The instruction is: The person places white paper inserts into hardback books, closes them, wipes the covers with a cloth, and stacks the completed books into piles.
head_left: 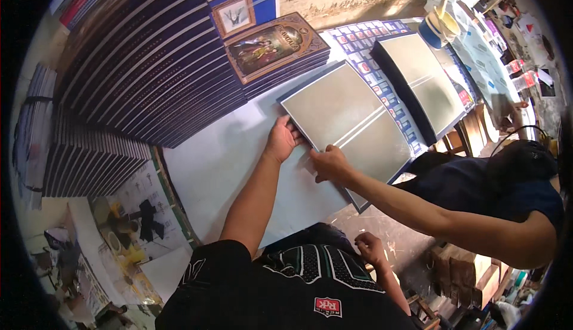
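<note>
An opened book cover (340, 100), grey inside with 2 white strips, lies slanted across the surface (209, 169), its near end at the surface's near edge. The left hand (285, 140) is partly open, fingers bent at the cover's left edge; I cannot tell whether it grips. The right hand (370, 248) is half curled beside the surface's near edge, nothing visible in it. A co-worker's hand (331, 164) holds the same left edge, closer to the near end. A tall book stack (149, 61) fills the surface's far-left corner, beside a lower book stack (274, 46). A 2nd cover (421, 82) and a bucket (439, 29) stand toward the right edge.
</note>
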The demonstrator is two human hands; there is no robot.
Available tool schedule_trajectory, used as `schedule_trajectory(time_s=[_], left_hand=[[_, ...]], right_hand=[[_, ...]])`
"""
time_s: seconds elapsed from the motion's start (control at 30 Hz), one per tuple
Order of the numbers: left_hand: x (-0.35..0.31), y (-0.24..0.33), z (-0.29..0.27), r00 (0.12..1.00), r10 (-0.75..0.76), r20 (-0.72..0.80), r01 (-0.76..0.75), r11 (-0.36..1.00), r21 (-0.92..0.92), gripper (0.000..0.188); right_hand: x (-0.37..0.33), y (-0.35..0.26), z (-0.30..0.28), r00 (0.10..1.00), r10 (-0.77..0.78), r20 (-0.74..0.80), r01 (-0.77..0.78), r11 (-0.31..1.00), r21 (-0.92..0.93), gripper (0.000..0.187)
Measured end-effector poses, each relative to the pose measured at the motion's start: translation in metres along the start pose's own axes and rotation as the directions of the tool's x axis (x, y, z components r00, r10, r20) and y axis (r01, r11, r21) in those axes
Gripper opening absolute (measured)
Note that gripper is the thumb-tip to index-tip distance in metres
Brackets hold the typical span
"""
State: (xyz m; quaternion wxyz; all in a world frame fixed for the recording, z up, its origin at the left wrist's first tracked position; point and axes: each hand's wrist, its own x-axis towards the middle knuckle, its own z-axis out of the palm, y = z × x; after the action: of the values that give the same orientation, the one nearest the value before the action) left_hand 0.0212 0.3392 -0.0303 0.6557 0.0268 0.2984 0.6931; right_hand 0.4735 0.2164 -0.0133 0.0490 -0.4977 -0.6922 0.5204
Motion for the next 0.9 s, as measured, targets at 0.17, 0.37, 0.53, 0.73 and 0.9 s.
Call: schedule_trajectory(time_s=[0.17, 0.37, 0.53, 0.73, 0.9], left_hand=[[-0.019, -0.005, -0.009, 0.966, 0.085, -0.245, 0.021, 0.916, 0.401, 0.024], [-0.063, -0.001, -0.004, 0.922, 0.158, -0.354, 0.037, 0.872, 0.488, 0.025], [-0.119, 0.044, -0.059, 0.855, 0.443, -0.27, -0.147, 0.706, 0.693, 0.024], [-0.203, 0.155, -0.133, 0.785, 0.569, -0.246, -0.131, 0.541, 0.831, 0.028], [-0.23, 0.211, -0.135, 0.727, 0.633, -0.264, -0.083, 0.464, 0.882, 0.024]], right_hand=[[0.001, 0.025, -0.005, 0.992, 0.125, 0.008, -0.124, 0.991, -0.05, 0.014], [0.013, 0.02, -0.003, 0.997, 0.079, 0.004, -0.078, 0.993, -0.091, 0.016], [0.009, 0.073, 0.001, 0.988, 0.155, 0.008, -0.154, 0.987, -0.055, 0.015], [0.007, 0.138, -0.004, 0.973, 0.224, 0.054, -0.221, 0.973, -0.066, 0.019], [0.013, 0.116, -0.017, 0.984, 0.173, 0.04, -0.163, 0.971, -0.177, 0.017]])
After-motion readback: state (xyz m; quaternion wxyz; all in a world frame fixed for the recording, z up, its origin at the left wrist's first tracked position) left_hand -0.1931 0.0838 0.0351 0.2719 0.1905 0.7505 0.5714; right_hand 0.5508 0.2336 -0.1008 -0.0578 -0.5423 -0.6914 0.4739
